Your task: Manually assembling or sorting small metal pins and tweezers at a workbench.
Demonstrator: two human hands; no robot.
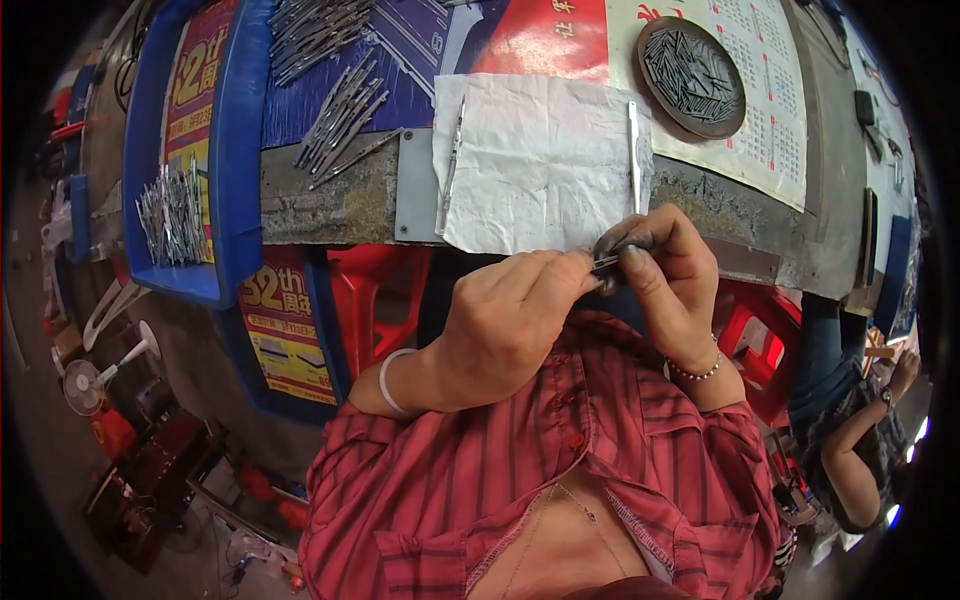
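Both hands meet in front of my chest, just past the near edge of the bench. My left hand is closed in a pinch, its fingertips at one end of a small, slim metal piece. Around the other end, the darkened thumb and fingers of my right hand are pressed together. Fingers cover most of the piece, so its exact kind is hidden. Beyond the hands lies a creased white cloth. A slim silver metal piece rests along its left side, and a silver handle-like piece along its right.
A brown round dish of small dark metal pins stands at the far right. Several slim metal pieces lie heaped at the far left. Farther left, a blue tray holds more silver pieces. Red stools stand below; another person's arm shows at right.
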